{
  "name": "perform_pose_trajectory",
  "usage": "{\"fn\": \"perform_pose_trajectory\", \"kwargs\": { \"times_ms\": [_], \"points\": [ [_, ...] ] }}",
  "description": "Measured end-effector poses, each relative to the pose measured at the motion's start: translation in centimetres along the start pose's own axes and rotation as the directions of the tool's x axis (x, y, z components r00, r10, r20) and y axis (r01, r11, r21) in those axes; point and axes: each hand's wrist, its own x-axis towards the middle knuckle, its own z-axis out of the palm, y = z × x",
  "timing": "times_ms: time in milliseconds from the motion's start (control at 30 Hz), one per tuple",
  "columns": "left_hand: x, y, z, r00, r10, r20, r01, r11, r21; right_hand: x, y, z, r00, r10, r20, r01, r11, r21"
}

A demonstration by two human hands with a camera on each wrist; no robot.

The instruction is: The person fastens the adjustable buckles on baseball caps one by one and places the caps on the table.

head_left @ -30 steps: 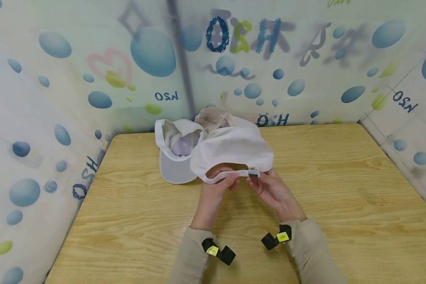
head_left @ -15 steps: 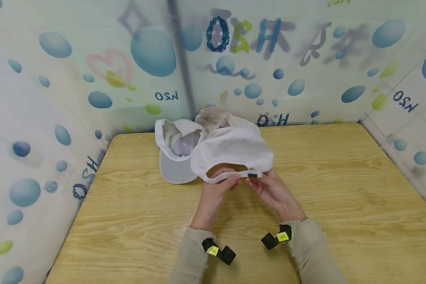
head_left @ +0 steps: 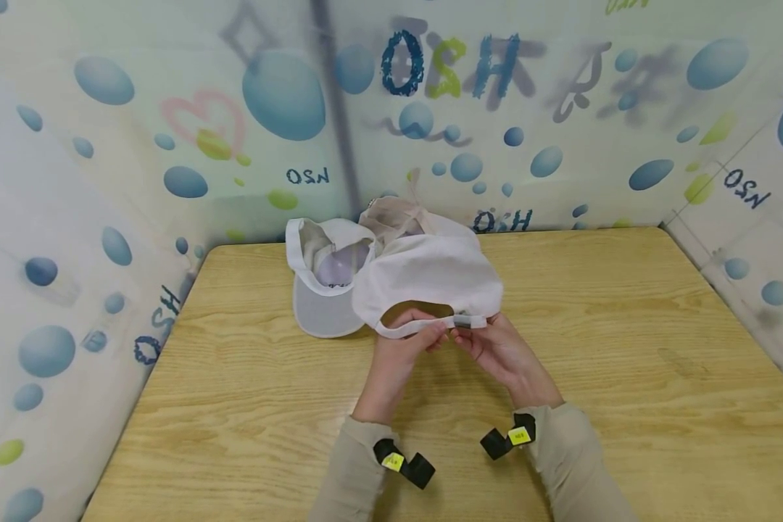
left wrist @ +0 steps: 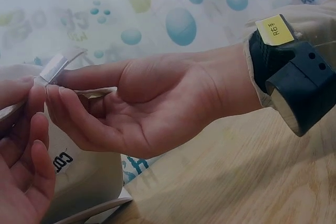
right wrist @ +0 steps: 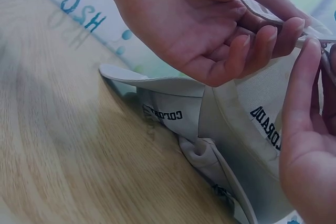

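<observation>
A white baseball cap (head_left: 427, 275) is held with its back toward me in the head view. Its rear strap (head_left: 404, 330) carries a metal buckle (head_left: 462, 320), with a short strap end sticking out to the right. My left hand (head_left: 396, 362) pinches the strap left of the buckle, thumb in front and fingers behind. Thumb and fingers of my right hand (head_left: 505, 359) pinch the strap by the buckle. From the left wrist, the right hand (left wrist: 157, 106) grips close to the shiny buckle (left wrist: 52, 69). Dark lettering shows on the cap front (right wrist: 268, 127) in the right wrist view.
A second white cap (head_left: 326, 319) lies on the wooden table (head_left: 248, 406) at the left, brim toward me, its inside showing. Behind the held cap is a beige cap (head_left: 391, 215). A printed wall covering (head_left: 466, 72) stands along the table's far edge.
More of the strap end sticks out to the right of the buckle, and the buckle sits slightly farther left on it. My left thumb has shifted a little right. The caps stay put.
</observation>
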Motion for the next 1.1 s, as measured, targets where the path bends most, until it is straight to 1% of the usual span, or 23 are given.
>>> {"fn": "perform_pose_trajectory", "kwargs": {
  "times_ms": [200,367,500,600,767,933,1100],
  "points": [
    [-0.02,0.03,0.00,1.000,0.002,0.004,-0.002,1.000,-0.001,0.12,-0.01,0.09,1.000,0.016,-0.009,-0.016,1.000,-0.023],
    [-0.10,-0.04,0.05,1.000,-0.022,0.009,0.022,1.000,0.005,0.14,0.03,0.05,1.000,0.026,-0.010,-0.026,0.999,-0.023],
    [-0.19,-0.08,0.11,0.999,-0.045,0.025,0.045,0.999,-0.005,0.07,0.10,0.02,1.000,0.030,-0.009,-0.030,0.998,-0.056],
    [-0.25,-0.02,0.18,0.998,-0.044,0.034,0.044,0.999,-0.002,0.07,0.15,-0.01,1.000,0.029,-0.004,-0.029,0.996,-0.083],
    [-0.30,0.05,0.27,0.999,-0.031,0.042,0.030,1.000,0.005,0.19,0.24,0.01,1.000,0.019,0.009,-0.018,0.996,-0.093],
    [-0.21,-0.01,0.12,0.997,-0.046,0.055,0.046,0.999,0.000,0.30,0.25,0.18,1.000,0.013,0.002,-0.012,0.997,-0.077],
    [-0.10,0.07,-0.09,0.996,-0.069,0.052,0.068,0.998,0.009,0.30,0.22,0.10,1.000,-0.010,0.016,0.010,1.000,-0.013]
  ]
}}
